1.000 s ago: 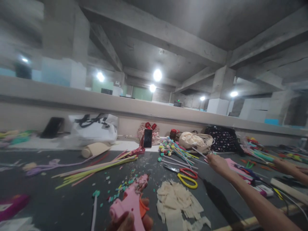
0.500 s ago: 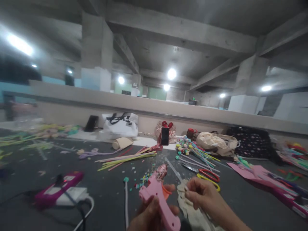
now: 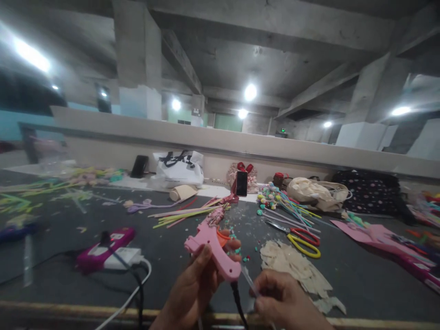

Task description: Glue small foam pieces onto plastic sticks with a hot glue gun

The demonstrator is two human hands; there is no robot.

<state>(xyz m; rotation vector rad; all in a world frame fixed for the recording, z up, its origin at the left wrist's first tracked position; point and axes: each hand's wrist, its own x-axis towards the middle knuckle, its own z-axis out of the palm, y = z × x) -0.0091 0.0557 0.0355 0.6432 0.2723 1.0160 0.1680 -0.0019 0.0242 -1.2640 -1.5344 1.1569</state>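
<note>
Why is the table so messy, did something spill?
Yes: tiny coloured bits lie scattered on the dark table beyond the pink glue gun in the left hand, and torn cream scraps sit heaped nearby.

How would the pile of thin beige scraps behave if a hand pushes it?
The beige scraps look thin and torn, so probably light and floppy. They lie loose on the dark table, so a push would likely scatter them rather than slide them together.

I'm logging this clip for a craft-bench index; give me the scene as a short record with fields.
left hand: grips the pink glue gun
right hand: pinches a clear glue stick at the gun's rear
scissors: flat on the dark table, beyond the hands
paper scraps: heaped beside the scissors
phone: upright by the wall
</note>
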